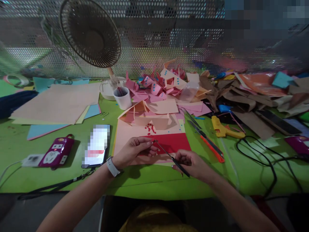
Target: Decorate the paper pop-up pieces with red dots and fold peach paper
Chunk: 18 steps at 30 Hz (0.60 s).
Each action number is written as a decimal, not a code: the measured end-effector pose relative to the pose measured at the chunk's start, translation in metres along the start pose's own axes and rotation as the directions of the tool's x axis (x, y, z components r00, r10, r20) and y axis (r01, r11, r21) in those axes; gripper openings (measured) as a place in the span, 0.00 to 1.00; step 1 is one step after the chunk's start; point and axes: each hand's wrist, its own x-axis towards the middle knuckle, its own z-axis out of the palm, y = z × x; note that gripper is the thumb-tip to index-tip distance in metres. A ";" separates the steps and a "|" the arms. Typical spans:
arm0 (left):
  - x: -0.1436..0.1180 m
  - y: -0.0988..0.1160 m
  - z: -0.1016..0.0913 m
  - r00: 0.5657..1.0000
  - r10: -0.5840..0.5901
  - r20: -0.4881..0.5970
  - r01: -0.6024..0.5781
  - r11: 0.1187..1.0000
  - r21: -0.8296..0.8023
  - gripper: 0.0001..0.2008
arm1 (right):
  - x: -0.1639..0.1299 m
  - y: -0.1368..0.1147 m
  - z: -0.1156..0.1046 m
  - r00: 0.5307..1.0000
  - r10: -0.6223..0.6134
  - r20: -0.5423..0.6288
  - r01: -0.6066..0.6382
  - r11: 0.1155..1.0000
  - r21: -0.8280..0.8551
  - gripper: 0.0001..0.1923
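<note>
Left hand [137,148]: fingers nearly together at tip of tool [172,157]; whether they grip it, cannot tell. Right hand [190,163]: fingers curled closed around black handle [182,168]. Tool sits above red sheet [175,141] on bench [149,190]. Recommended: keep tip steady, grip lightly, avoid scattering red bits [151,129]. Appearance: tool slender, tilted, thin metallic shaft; red sheet plain, partly hidden by left hand.

Left grip [137,149] pinched; right grip [189,162] curled; forearms [80,191] angled inward.
</note>
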 end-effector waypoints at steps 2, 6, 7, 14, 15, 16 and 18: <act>0.000 0.000 0.000 1.000 -0.003 0.001 0.003 1.000 0.001 0.15 | 0.000 -0.001 0.000 1.000 0.005 0.000 -0.005 1.000 -0.009 0.28; 0.000 -0.001 -0.001 1.000 -0.006 -0.009 0.006 1.000 0.013 0.15 | 0.000 0.000 0.000 1.000 0.012 0.002 -0.012 1.000 -0.003 0.28; 0.000 -0.002 -0.001 1.000 -0.006 -0.008 0.006 1.000 0.015 0.15 | 0.000 0.000 0.000 1.000 0.010 0.000 -0.010 1.000 -0.002 0.28; 0.001 -0.002 -0.002 1.000 -0.004 -0.010 0.004 0.999 0.035 0.16 | -0.001 -0.001 0.001 1.000 -0.003 -0.002 0.003 0.999 -0.040 0.27; 0.001 -0.002 -0.001 1.000 -0.002 -0.012 0.003 0.999 0.037 0.15 | -0.001 -0.001 0.001 1.000 -0.004 -0.002 0.004 0.999 -0.041 0.27; 0.000 -0.001 -0.001 1.000 -0.001 -0.013 0.001 0.999 0.039 0.15 | -0.001 -0.002 0.001 1.000 -0.004 -0.002 0.004 0.999 -0.038 0.27; 0.000 -0.001 -0.001 1.000 0.002 -0.013 -0.001 0.999 0.041 0.15 | 0.000 -0.001 0.001 1.000 -0.003 -0.005 0.003 1.000 -0.030 0.27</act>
